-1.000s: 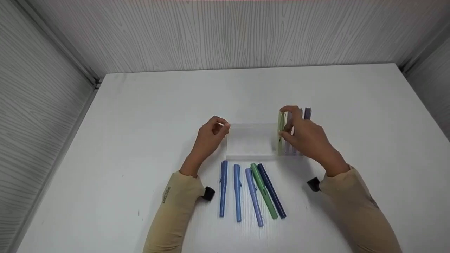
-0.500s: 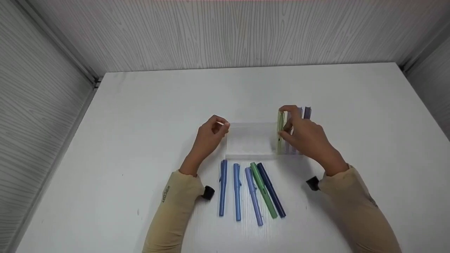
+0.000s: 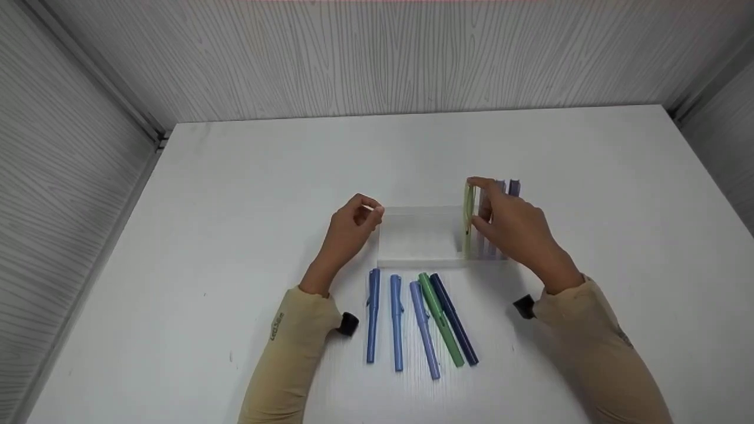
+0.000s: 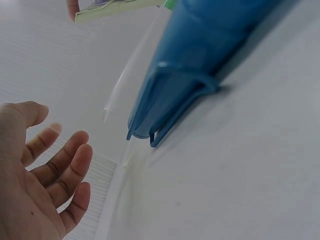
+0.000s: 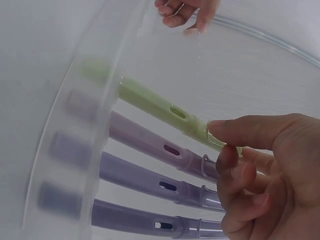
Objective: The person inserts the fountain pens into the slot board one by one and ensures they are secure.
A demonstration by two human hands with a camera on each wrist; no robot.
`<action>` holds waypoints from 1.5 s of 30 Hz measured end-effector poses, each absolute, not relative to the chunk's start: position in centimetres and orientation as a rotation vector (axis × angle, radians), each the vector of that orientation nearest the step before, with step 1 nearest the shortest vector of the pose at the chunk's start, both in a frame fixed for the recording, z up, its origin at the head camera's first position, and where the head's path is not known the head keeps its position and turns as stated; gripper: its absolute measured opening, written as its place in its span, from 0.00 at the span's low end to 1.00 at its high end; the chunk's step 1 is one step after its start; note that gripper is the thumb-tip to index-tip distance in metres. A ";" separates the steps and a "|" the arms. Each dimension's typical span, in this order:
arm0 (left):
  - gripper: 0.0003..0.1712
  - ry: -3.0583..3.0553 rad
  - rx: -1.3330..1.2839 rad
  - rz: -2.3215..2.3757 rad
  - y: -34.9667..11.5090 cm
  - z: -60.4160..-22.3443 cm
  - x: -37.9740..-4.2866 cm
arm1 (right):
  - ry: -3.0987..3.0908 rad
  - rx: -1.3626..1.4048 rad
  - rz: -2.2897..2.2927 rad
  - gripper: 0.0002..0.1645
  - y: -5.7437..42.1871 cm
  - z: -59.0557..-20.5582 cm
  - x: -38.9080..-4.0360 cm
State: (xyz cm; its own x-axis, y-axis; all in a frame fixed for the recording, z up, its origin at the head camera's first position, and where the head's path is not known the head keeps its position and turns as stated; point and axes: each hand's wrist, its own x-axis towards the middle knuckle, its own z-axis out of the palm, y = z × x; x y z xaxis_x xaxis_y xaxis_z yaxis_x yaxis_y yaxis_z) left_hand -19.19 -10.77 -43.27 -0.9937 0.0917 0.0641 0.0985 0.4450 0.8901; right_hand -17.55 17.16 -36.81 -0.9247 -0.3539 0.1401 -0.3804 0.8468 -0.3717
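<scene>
My right hand (image 3: pixel 518 227) pinches a light green pen (image 5: pixel 150 100) by its cap between thumb and fingers. That pen lies in the right part of a clear plastic box (image 3: pixel 418 235), beside a mauve pen (image 5: pixel 142 136), a lavender pen (image 5: pixel 132 171) and a dark purple pen (image 5: pixel 127 216). All are parallel, with their clips toward the far side. At the box's far left corner, my left hand (image 3: pixel 350 229) pinches the edge with thumb and index finger; its other fingers curve loosely in the left wrist view.
In front of the box lie a blue pen (image 3: pixel 373 318), a light blue pen (image 3: pixel 397 324), a periwinkle pen (image 3: pixel 425 330), a green pen (image 3: pixel 442 321) and a navy pen (image 3: pixel 456 321). Wood-grain panels (image 3: pixel 377 59) stand behind and beside the white table (image 3: pixel 265 165).
My right thumb and index finger have shifted very slightly on the light green pen. The left hand, the box and the loose pens have stayed in place.
</scene>
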 end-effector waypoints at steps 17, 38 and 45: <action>0.13 -2.653 -0.216 -1.629 -10.9 -43.1 -19.0 | -2.926 0.566 0.613 0.37 17.2 -36.7 -17.5; 0.12 -2.668 -0.205 -1.631 -10.9 -43.0 -19.4 | -2.917 0.650 0.721 0.33 16.8 -36.0 -16.8; 0.13 -2.663 -0.192 -1.650 -10.9 -43.2 -19.2 | -2.922 0.761 0.707 0.33 16.5 -35.7 -16.0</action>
